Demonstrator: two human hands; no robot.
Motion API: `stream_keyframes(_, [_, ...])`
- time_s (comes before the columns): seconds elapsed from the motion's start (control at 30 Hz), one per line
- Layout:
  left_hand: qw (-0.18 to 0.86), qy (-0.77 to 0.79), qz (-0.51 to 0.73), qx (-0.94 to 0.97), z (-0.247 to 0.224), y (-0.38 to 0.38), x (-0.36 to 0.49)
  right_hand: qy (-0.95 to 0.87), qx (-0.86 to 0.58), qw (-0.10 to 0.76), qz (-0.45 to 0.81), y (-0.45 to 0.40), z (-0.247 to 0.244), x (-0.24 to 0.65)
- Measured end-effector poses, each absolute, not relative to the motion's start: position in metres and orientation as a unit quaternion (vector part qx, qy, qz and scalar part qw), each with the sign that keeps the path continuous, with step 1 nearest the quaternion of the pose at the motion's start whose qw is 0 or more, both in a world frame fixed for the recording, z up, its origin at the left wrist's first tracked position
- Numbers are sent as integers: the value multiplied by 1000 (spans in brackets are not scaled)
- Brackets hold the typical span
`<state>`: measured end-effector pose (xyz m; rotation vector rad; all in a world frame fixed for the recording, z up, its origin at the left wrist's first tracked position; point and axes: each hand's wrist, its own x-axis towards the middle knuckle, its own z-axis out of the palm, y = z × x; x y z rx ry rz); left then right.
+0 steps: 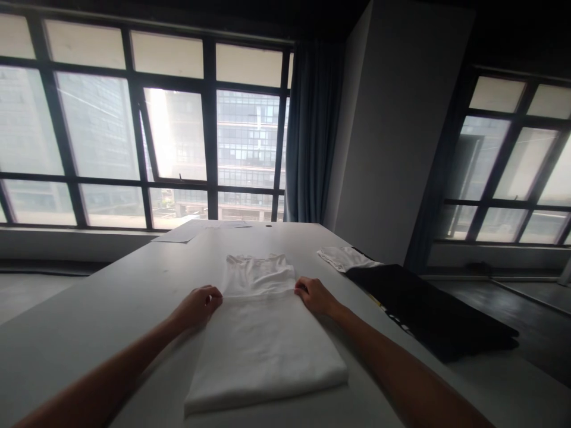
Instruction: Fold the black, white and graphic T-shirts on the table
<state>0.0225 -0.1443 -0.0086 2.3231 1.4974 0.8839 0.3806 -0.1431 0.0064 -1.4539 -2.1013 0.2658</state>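
A white cloth garment (267,345), folded into a long panel, lies flat on the white table (156,285) in front of me. Its near edge makes a thick, rounded fold, while the far end is narrower and wrinkled. My left hand (203,303) pinches the left edge at a crease that runs across the garment. Level with it on the opposite edge, my right hand (313,294) is closed on the cloth, thumb and fingers together. Both forearms reach in from the bottom corners.
Along the table's right side lies a dark folded garment (428,309), with a white crumpled cloth (345,258) at its far end. Paper sheets (178,234) rest near the far left edge. Beyond stand windows, a blue curtain (312,131) and a grey pillar (397,131).
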Motion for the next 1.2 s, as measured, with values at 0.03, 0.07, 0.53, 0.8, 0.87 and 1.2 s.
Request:
stream_keyframes(0.03, [124, 514, 305, 792, -9, -144, 23, -785, -546, 276, 102, -143, 6, 380])
stream_keyframes(0.07, [133, 520, 308, 785, -8, -144, 24, -784, -551, 265, 109, -143, 5, 380])
stream_keyframes(0.53, [83, 492, 368, 784, -9, -129, 26, -791, -497, 347, 85, -131, 7, 381])
stream_keyframes(0.8, [80, 460, 221, 856, -10, -163, 38, -828, -502, 241, 58, -164, 18, 362])
stream_keyframes(0.87, [101, 451, 139, 876, -13, -174, 47, -847, -494, 160, 113, -173, 17, 354])
stream_keyframes(1.2, [166, 441, 26, 881, 6, -173, 29, -811, -564, 3, 152, -164, 13, 378])
